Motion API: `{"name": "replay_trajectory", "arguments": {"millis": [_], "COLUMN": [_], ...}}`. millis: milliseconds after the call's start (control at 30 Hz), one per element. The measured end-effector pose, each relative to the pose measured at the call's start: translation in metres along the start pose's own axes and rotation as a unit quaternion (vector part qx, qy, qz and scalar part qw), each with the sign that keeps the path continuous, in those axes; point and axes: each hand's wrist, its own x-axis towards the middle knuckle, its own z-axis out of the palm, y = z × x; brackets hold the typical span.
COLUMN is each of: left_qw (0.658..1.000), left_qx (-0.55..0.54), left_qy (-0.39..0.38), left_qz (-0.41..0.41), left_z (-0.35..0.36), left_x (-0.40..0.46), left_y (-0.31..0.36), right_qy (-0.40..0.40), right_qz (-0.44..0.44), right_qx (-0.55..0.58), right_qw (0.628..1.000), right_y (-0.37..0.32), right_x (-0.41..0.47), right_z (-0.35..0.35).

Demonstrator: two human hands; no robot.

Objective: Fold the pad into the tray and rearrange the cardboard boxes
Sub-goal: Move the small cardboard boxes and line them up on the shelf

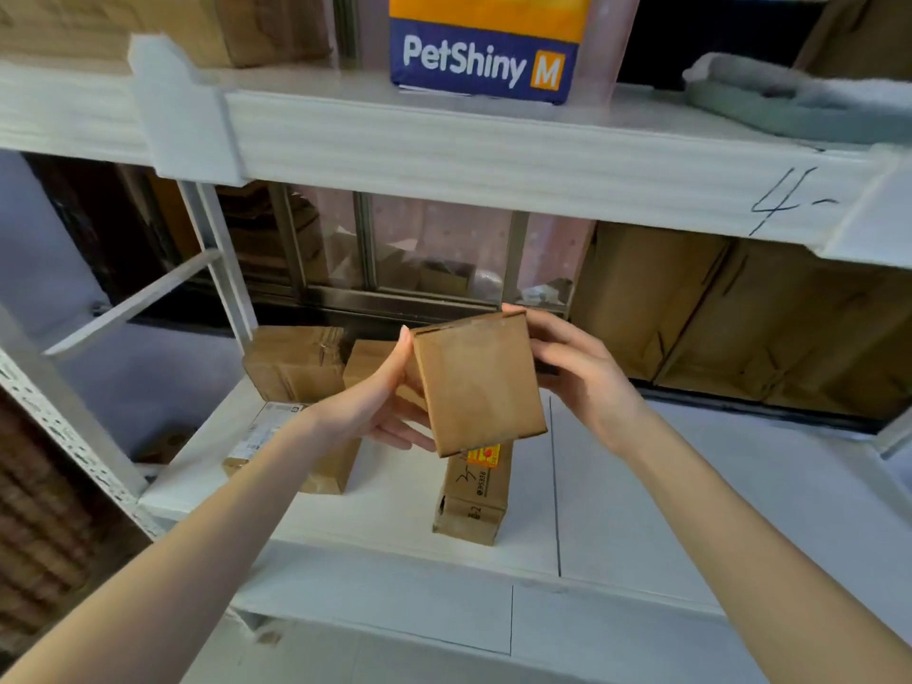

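A small plain cardboard box [478, 382] is held up above the white shelf [691, 486], tilted slightly. My left hand [385, 397] grips its left side and my right hand [577, 377] grips its right side and back. Below it on the shelf stands a narrow box with a yellow and red label [474, 496]. A labelled box [296, 451] lies to the left, partly behind my left forearm. Two more brown boxes [296, 362] sit at the back left. A grey-green tray with a pale pad [799, 96] rests on the upper shelf, top right.
A blue and orange PetShiny pack [483, 46] stands on the upper shelf [444, 150], whose front edge hangs just above the held box. Large brown cartons [740, 313] fill the back right. A metal upright [222, 269] stands at left.
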Motion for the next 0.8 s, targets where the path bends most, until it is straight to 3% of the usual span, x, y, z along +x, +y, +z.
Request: {"name": "replay_trajectory", "arguments": {"millis": [167,300,500,633,800], "left_qw": [0.996,0.991,0.98,0.973,0.971], "left_qx": [0.07,0.098,0.123,0.152,0.169], "left_qy": [-0.017,-0.027,-0.017,-0.01,-0.026], "left_qz": [0.047,0.085,0.155,0.176,0.169], "left_z": [0.012,0.029,0.051,0.065,0.085], "left_x": [-0.026,-0.054,-0.086,-0.1,-0.119], "left_y": [0.032,0.066,0.108,0.121,0.128], "right_qy": [0.031,0.012,0.013,-0.055,-0.033], "right_qz": [0.022,0.03,0.005,0.008,-0.026], "right_qx": [-0.062,-0.132,-0.271,-0.352,-0.361], "right_qw": [0.997,0.991,0.963,0.934,0.932], "right_y": [-0.038,-0.075,-0.132,-0.146,-0.147], "right_x": [-0.029,-0.059,-0.102,-0.127,-0.158], "right_z": [-0.014,-0.025,-0.044,-0.054,-0.066]}}
